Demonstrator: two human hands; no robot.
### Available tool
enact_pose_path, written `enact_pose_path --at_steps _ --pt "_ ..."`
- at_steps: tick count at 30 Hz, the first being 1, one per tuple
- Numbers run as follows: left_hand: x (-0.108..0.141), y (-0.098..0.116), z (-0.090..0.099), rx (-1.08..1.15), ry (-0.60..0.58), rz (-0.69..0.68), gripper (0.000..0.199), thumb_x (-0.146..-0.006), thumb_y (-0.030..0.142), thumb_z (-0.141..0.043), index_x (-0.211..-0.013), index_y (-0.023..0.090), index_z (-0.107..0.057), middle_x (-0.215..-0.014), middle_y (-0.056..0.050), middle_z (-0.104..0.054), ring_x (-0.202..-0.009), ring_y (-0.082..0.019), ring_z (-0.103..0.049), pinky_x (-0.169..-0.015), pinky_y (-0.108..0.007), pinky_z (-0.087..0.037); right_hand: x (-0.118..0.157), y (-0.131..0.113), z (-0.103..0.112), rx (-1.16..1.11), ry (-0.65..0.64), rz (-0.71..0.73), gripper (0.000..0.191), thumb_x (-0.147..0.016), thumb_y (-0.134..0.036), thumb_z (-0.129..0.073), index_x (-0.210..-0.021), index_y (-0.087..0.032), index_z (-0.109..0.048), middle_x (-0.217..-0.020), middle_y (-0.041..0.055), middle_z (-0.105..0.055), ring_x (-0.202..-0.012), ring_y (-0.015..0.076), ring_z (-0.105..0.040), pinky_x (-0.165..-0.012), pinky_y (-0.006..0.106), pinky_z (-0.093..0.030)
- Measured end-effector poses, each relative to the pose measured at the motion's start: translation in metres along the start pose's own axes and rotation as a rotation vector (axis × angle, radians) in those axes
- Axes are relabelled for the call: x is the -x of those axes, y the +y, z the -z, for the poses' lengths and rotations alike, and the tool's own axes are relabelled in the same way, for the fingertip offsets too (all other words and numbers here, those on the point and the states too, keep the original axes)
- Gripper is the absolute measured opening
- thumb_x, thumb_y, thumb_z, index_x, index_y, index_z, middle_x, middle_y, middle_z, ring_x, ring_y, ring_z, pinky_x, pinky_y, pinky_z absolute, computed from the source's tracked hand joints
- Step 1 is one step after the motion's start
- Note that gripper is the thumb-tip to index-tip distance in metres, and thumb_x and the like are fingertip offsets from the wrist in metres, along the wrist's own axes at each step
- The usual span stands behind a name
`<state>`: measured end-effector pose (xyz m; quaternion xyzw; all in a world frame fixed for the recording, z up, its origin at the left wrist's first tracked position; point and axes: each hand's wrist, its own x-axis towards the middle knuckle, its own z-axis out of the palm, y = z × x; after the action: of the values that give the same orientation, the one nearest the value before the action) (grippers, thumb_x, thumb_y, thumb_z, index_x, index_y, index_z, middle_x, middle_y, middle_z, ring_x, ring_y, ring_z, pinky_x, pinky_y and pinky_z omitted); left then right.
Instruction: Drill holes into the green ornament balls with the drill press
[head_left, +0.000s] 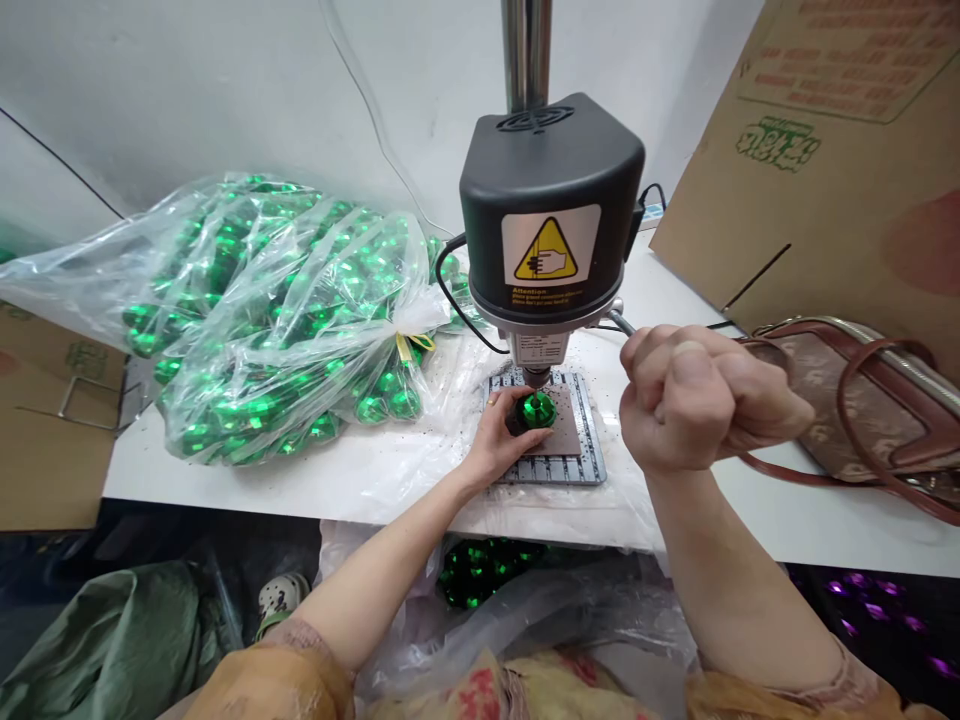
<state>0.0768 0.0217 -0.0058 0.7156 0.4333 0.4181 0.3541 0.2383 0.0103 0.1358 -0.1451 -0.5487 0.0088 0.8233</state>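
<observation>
My left hand (501,437) grips a shiny green faceted ball (539,409) between thumb and fingers, holding it on a brownish square board (570,425). That board lies on the slotted metal base (594,460) of a small drill press (551,210). Directly over the ball is the drill chuck (535,377), its tip close to or touching the ball's top; I cannot tell which. My right hand (694,395) is closed in a fist around the press's feed lever (621,322), with most of the handle hidden inside the fingers.
Left on the white table (420,490) lies a clear plastic bag (285,310) full of green faceted balls. More green balls (487,570) sit in plastic below the table edge. At right are a brown handbag (832,400) and a large cardboard box (840,200). Dark shavings dot the base.
</observation>
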Motion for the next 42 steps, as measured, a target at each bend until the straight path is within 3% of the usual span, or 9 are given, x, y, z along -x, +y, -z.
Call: enact_pose_path --at_steps 15,21,25,27,30,32,36,39,42 --pt "0.001 -0.001 0.000 0.015 0.011 0.012 0.056 -0.072 0.036 -0.082 -0.120 0.022 -0.057 -0.120 -0.009 -0.061 -0.117 -0.028 -0.057 -0.103 -0.046 -0.046 0.018 0.007 0.007 -0.021 0.000 0.119 0.043 -0.075 -0.007 -0.053 -0.053 -0.017 -0.017 -0.047 -0.0056 -0.026 -0.040 0.0031 -0.027 -0.041 0.025 -0.029" --pt "-0.001 0.010 -0.005 0.125 0.043 0.080 0.056 -0.071 0.034 -0.083 -0.117 0.020 -0.054 -0.113 -0.008 -0.064 -0.106 -0.024 -0.063 -0.093 -0.040 -0.052 -0.019 -0.009 -0.015 0.054 0.144 -0.186 0.047 -0.081 -0.013 -0.057 -0.047 -0.018 -0.025 -0.041 -0.0065 -0.024 -0.036 0.0031 -0.028 -0.039 0.024 -0.025" --pt "0.020 0.035 0.009 -0.080 0.120 0.074 0.045 -0.071 0.033 -0.081 -0.106 0.020 -0.056 -0.105 -0.006 -0.064 -0.099 -0.024 -0.063 -0.087 -0.037 -0.051 -0.044 -0.011 -0.024 0.064 0.132 -0.316 0.042 -0.080 -0.016 -0.061 -0.046 -0.020 -0.036 -0.038 -0.0059 -0.034 -0.036 0.0055 -0.030 -0.039 0.028 -0.025" --pt "0.043 0.050 0.025 -0.216 -0.076 0.040 0.045 -0.070 0.039 -0.081 -0.103 0.021 -0.057 -0.101 -0.005 -0.064 -0.093 -0.023 -0.062 -0.082 -0.035 -0.050 -0.047 -0.010 -0.024 0.073 0.128 -0.313 0.041 -0.081 -0.017 -0.061 -0.047 -0.021 -0.038 -0.038 -0.0055 -0.036 -0.036 0.0064 -0.031 -0.039 0.029 -0.025" --pt "0.081 0.068 0.052 -0.406 -0.604 -0.092 0.047 -0.070 0.052 -0.080 -0.100 0.022 -0.060 -0.096 -0.006 -0.064 -0.089 -0.024 -0.061 -0.076 -0.034 -0.048 -0.044 -0.009 -0.023 0.085 0.134 -0.290 0.039 -0.081 -0.018 -0.061 -0.048 -0.021 -0.041 -0.039 -0.0055 -0.037 -0.035 0.0066 -0.032 -0.039 0.029 -0.025" --pt "0.098 0.072 0.066 -0.480 -0.774 -0.146 0.047 -0.073 0.058 -0.075 -0.099 0.021 -0.061 -0.094 -0.007 -0.065 -0.089 -0.025 -0.061 -0.077 -0.034 -0.048 -0.042 -0.009 -0.023 0.085 0.140 -0.279 0.040 -0.082 -0.019 -0.061 -0.047 -0.021 -0.041 -0.039 -0.0055 -0.038 -0.035 0.0068 -0.032 -0.038 0.029 -0.026" --pt "0.083 0.055 0.085 -0.381 -0.459 -0.071 0.027 -0.092 0.043 -0.059 -0.110 0.024 -0.060 -0.099 -0.006 -0.068 -0.093 -0.021 -0.064 -0.081 -0.031 -0.049 -0.042 -0.008 -0.023 0.040 0.150 -0.267 0.039 -0.082 -0.019 -0.062 -0.048 -0.021 -0.043 -0.039 -0.0050 -0.040 -0.034 0.0079 -0.034 -0.037 0.031 -0.025" --pt "0.032 0.023 0.095 -0.418 -0.080 -0.032 0.013 -0.094 0.028 -0.053 -0.101 0.021 -0.062 -0.095 -0.005 -0.067 -0.091 -0.021 -0.062 -0.086 -0.034 -0.049 -0.043 -0.009 -0.025 0.016 0.161 -0.268 0.039 -0.081 -0.016 -0.061 -0.047 -0.021 -0.041 -0.039 -0.0050 -0.038 -0.034 0.0075 -0.033 -0.037 0.031 -0.024" --pt "-0.029 -0.009 0.104 -0.476 0.078 0.022 0.012 -0.092 0.025 -0.056 -0.085 0.016 -0.060 -0.089 -0.009 -0.063 -0.102 -0.027 -0.057 -0.098 -0.042 -0.043 -0.042 -0.012 -0.027 0.036 0.164 -0.284 0.040 -0.083 -0.014 -0.056 -0.048 -0.019 -0.038 -0.040 -0.0058 -0.036 -0.037 0.0043 -0.033 -0.039 0.027 -0.024"
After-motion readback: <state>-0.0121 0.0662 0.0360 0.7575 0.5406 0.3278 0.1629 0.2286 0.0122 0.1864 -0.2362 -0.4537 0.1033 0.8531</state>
